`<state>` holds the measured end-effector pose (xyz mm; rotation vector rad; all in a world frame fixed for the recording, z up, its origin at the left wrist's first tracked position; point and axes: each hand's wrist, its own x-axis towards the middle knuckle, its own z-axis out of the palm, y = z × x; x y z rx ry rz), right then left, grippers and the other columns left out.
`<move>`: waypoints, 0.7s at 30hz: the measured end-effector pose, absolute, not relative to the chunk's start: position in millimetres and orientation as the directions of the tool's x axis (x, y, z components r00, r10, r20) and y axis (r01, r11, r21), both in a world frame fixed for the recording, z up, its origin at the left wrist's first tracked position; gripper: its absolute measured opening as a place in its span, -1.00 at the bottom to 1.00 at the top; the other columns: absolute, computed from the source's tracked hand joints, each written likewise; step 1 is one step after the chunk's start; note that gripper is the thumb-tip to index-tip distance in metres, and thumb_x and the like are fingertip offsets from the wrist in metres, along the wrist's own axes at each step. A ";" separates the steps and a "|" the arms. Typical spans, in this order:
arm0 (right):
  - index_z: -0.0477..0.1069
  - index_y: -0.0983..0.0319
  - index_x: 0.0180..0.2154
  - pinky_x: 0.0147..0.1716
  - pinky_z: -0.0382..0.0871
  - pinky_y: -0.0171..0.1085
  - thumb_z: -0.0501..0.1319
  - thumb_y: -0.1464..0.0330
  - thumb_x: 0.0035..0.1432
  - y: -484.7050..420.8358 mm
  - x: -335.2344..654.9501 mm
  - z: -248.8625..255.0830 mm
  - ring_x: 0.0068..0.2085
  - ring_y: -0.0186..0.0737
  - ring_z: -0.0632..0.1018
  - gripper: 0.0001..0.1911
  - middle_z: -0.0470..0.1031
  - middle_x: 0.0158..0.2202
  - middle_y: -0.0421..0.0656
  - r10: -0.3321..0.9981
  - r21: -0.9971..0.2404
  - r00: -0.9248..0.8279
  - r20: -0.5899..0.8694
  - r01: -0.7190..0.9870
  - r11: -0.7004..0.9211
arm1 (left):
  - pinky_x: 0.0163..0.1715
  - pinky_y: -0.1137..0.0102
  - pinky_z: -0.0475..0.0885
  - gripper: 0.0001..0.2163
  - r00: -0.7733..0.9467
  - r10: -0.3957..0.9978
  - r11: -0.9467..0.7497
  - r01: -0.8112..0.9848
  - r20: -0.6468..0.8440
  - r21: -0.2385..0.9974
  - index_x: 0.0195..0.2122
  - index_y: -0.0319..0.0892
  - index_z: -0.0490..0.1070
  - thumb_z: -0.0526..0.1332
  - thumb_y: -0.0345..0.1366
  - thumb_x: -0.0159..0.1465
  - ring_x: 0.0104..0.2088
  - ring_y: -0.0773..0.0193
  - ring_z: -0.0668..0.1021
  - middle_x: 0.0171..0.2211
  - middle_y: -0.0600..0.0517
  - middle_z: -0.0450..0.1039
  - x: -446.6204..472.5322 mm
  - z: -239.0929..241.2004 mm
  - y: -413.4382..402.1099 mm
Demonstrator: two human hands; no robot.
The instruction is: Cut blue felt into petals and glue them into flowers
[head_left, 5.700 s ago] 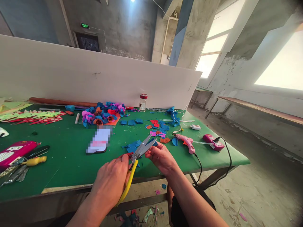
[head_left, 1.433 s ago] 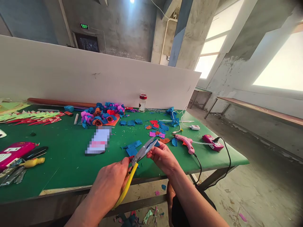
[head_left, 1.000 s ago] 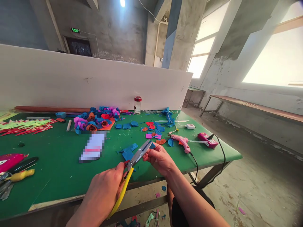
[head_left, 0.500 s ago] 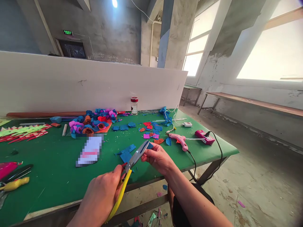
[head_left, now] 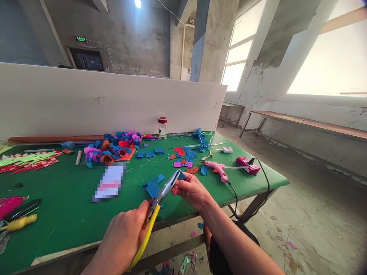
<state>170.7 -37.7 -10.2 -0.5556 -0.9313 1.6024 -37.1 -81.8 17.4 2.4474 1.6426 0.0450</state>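
Observation:
My left hand (head_left: 129, 233) is closed around the yellow-handled scissors (head_left: 166, 190), whose blades point up and to the right. In my right hand (head_left: 189, 190) a small piece of blue crepe paper (head_left: 181, 176) is pinched between thumb and fingers, right at the blade tips. The blades stand a little apart, with blue showing between them. Below and left of the blades, larger folded blue paper pieces (head_left: 153, 190) lie on the green table (head_left: 69, 221).
Paper flowers (head_left: 110, 149) are heaped at the back left. A pink glue gun (head_left: 217, 169) lies right of my hands, its cord hanging over the edge, near a magenta power strip (head_left: 248, 166). A red-lidded jar (head_left: 162, 128) stands by the white board (head_left: 114, 103).
The scissor blades have opened slightly around the blue paper. Both hands stay in almost the same place.

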 end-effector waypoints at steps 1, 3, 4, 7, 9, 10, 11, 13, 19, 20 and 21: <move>0.52 0.31 -0.43 -0.44 0.43 -0.44 0.49 0.33 -0.16 -37.5 170.8 -10.5 -0.53 -0.43 0.51 -0.75 0.52 -0.53 -0.22 0.961 -0.810 -0.246 0.125 -0.585 -0.044 | -0.54 0.36 0.01 -0.83 0.383 0.921 -0.365 0.913 -0.076 0.182 -0.23 -0.09 0.27 -0.09 -0.30 0.30 -0.43 0.05 0.59 -0.46 -0.03 0.53 -37.6 16.8 -81.5; 0.52 0.31 -0.43 -0.44 0.44 -0.44 0.49 0.33 -0.15 -36.8 171.3 -11.5 -0.52 -0.43 0.51 -0.76 0.53 -0.53 -0.22 0.961 -0.808 -0.248 0.124 -0.588 -0.047 | -0.54 0.36 0.01 -0.84 0.391 0.919 -0.372 0.906 -0.058 0.204 -0.27 -0.08 0.27 -0.08 -0.29 0.30 -0.48 0.09 0.56 -0.49 -0.01 0.51 -39.3 14.7 -80.9; 0.52 0.31 -0.43 -0.44 0.44 -0.44 0.48 0.34 -0.14 -36.4 171.7 -11.9 -0.52 -0.43 0.52 -0.76 0.54 -0.52 -0.22 0.960 -0.807 -0.250 0.126 -0.589 -0.047 | -0.54 0.37 0.01 -0.85 0.397 0.917 -0.378 0.899 -0.046 0.222 -0.29 -0.08 0.26 -0.08 -0.29 0.30 -0.50 0.12 0.54 -0.51 0.01 0.49 -40.4 13.1 -80.5; 0.52 0.31 -0.42 -0.44 0.44 -0.44 0.48 0.35 -0.13 -35.6 172.7 -12.4 -0.52 -0.43 0.53 -0.77 0.54 -0.52 -0.22 0.959 -0.809 -0.254 0.128 -0.586 -0.047 | -0.56 0.39 0.02 -0.84 0.427 0.904 -0.404 0.857 -0.002 0.320 -0.38 -0.07 0.25 -0.05 -0.27 0.30 -0.56 0.23 0.46 -0.56 0.08 0.43 -43.1 5.5 -79.2; 0.52 0.31 -0.42 -0.44 0.44 -0.44 0.49 0.34 -0.15 -35.4 172.9 -11.6 -0.52 -0.43 0.53 -0.75 0.54 -0.53 -0.22 0.959 -0.816 -0.256 0.121 -0.576 -0.050 | -0.57 0.40 0.03 -0.83 0.432 0.900 -0.413 0.815 0.048 0.406 -0.44 -0.08 0.25 -0.01 -0.25 0.29 -0.60 0.29 0.40 -0.61 0.12 0.38 -43.1 -0.5 -78.6; 0.52 0.32 -0.42 -0.44 0.44 -0.43 0.49 0.33 -0.17 -35.5 172.8 -11.1 -0.53 -0.43 0.52 -0.73 0.54 -0.54 -0.22 0.960 -0.819 -0.256 0.116 -0.571 -0.054 | -0.59 0.42 0.03 -0.82 0.432 0.899 -0.416 0.789 0.073 0.452 -0.48 -0.08 0.25 0.02 -0.23 0.27 -0.62 0.32 0.37 -0.63 0.14 0.35 -42.3 -2.8 -78.6; 0.51 0.32 -0.43 -0.45 0.44 -0.43 0.50 0.32 -0.19 -35.6 172.6 -10.6 -0.54 -0.43 0.52 -0.71 0.53 -0.54 -0.22 0.961 -0.822 -0.254 0.107 -0.567 -0.059 | -0.60 0.43 0.04 -0.80 0.432 0.898 -0.413 0.756 0.088 0.507 -0.50 -0.09 0.25 0.06 -0.21 0.25 -0.65 0.35 0.35 -0.66 0.15 0.32 -41.0 -4.4 -78.8; 0.49 0.33 -0.45 -0.45 0.44 -0.42 0.52 0.32 -0.24 -35.8 172.0 -9.9 -0.54 -0.42 0.53 -0.68 0.53 -0.55 -0.22 0.969 -0.823 -0.238 0.072 -0.563 -0.077 | -0.64 0.46 0.08 -0.77 0.406 0.910 -0.360 0.673 0.084 0.646 -0.53 -0.11 0.25 0.12 -0.14 0.22 -0.71 0.39 0.29 -0.71 0.18 0.26 -37.5 -4.4 -79.3; 0.42 0.30 -0.40 -0.45 0.48 -0.39 0.53 0.31 -0.26 -36.3 167.9 -14.6 -0.50 -0.36 0.57 -0.61 0.52 -0.53 -0.22 0.981 -0.807 -0.189 -0.041 -0.573 -0.144 | -0.51 0.39 0.44 -0.63 0.223 0.974 -0.118 0.314 0.047 0.942 -0.30 -0.16 0.38 0.25 0.05 0.06 -0.46 0.20 0.57 -0.39 -0.05 0.56 -37.0 4.0 -62.7; 0.41 0.29 -0.40 -0.49 0.46 -0.40 0.53 0.30 -0.26 -36.8 166.0 -15.6 -0.52 -0.37 0.55 -0.60 0.52 -0.54 -0.23 0.981 -0.804 -0.185 -0.053 -0.575 -0.152 | -0.42 0.35 0.48 -0.60 0.180 0.980 -0.131 0.274 0.083 0.953 -0.28 -0.17 0.38 0.29 0.04 0.02 -0.34 0.14 0.60 -0.29 -0.10 0.57 -38.7 3.9 -58.0; 0.40 0.28 -0.41 -0.54 0.42 -0.42 0.53 0.30 -0.26 -37.5 163.6 -16.4 -0.56 -0.40 0.52 -0.60 0.50 -0.55 -0.26 0.982 -0.801 -0.177 -0.062 -0.578 -0.155 | -0.35 0.33 0.49 -0.60 0.135 0.984 -0.146 0.233 0.117 0.961 -0.29 -0.18 0.37 0.33 0.02 -0.02 -0.25 0.10 0.60 -0.22 -0.14 0.56 -40.0 3.5 -54.0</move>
